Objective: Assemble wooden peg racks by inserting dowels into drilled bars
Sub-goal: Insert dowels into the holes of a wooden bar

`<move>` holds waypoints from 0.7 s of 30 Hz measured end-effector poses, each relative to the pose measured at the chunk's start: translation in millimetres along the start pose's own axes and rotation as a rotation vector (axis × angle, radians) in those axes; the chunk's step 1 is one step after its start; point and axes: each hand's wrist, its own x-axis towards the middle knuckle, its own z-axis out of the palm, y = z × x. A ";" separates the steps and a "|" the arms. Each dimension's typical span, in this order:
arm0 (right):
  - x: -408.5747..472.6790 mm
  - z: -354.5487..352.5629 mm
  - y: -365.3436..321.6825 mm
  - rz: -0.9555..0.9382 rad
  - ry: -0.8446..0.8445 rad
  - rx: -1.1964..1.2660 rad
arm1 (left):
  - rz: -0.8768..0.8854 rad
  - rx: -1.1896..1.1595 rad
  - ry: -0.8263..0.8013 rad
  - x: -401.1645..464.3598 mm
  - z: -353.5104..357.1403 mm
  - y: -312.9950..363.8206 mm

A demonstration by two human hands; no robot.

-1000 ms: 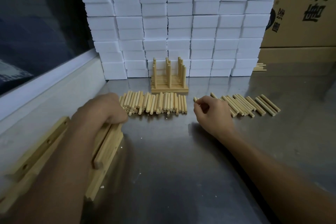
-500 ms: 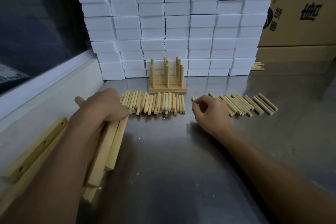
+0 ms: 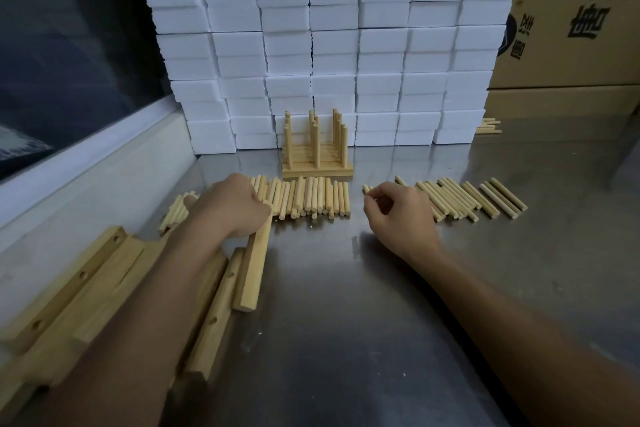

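Note:
My left hand (image 3: 232, 206) grips one end of a wooden bar (image 3: 254, 269), whose free end points toward me just above the steel table. Several more drilled bars (image 3: 79, 291) lie in a loose pile at the left, partly under my forearm. My right hand (image 3: 398, 215) pinches a short dowel (image 3: 367, 188) by its tip. A row of short dowels (image 3: 311, 198) lies between my hands, and longer dowels (image 3: 474, 198) lie to the right. Finished peg racks (image 3: 317, 149) stand behind the short dowels.
A wall of stacked white foam blocks (image 3: 332, 45) rises at the back of the steel table (image 3: 346, 322). Cardboard boxes (image 3: 571, 28) stand at the back right, with a few dowels (image 3: 488, 126) at their foot. A raised ledge (image 3: 86, 184) and dark window run along the left.
My left hand has pulled one bar out of the pile and moved it rightward toward the table's middle. My right hand has stayed in place, holding its dowel.

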 end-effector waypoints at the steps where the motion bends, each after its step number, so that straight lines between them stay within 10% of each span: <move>1: 0.1 0.4 0.4 0.002 0.000 -0.001 | 0.012 -0.045 -0.001 -0.5 2.5 1.7; 11: 0.3 -0.8 0.0 0.003 0.011 0.018 | 0.186 -0.766 0.032 -14.1 27.7 30.3; 21: 0.9 -1.2 -0.7 0.017 -0.002 0.026 | 0.190 -0.920 0.031 -21.9 58.4 44.5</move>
